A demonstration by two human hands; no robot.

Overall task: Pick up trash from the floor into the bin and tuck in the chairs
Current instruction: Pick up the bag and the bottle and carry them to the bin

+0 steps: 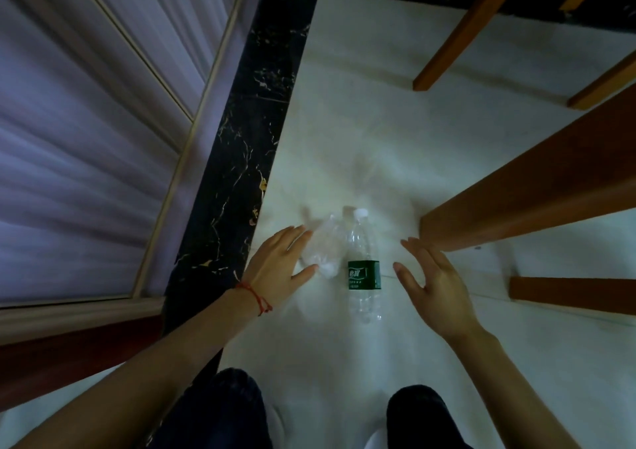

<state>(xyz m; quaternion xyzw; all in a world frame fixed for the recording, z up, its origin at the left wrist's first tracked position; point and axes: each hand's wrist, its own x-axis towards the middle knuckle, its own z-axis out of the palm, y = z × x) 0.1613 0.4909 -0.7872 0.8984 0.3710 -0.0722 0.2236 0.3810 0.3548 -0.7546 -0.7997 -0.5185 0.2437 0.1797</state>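
Two clear plastic bottles lie side by side on the pale floor tiles. One bottle with a green label (364, 273) and a white cap points away from me. A second bottle without a label (325, 247) lies just left of it. My left hand (280, 264) is spread open, its fingertips touching or almost touching the unlabelled bottle. A short gap to the right of the green-label bottle, my right hand (432, 285) hovers with its fingers apart and holds nothing. No bin is in view.
A thick wooden table leg (516, 194) stands just right of the bottles, with a lower rail (571, 293) beside my right hand. Chair legs (457, 35) stand farther back. A black marble border (241, 159) and curtains (86, 139) run along the left.
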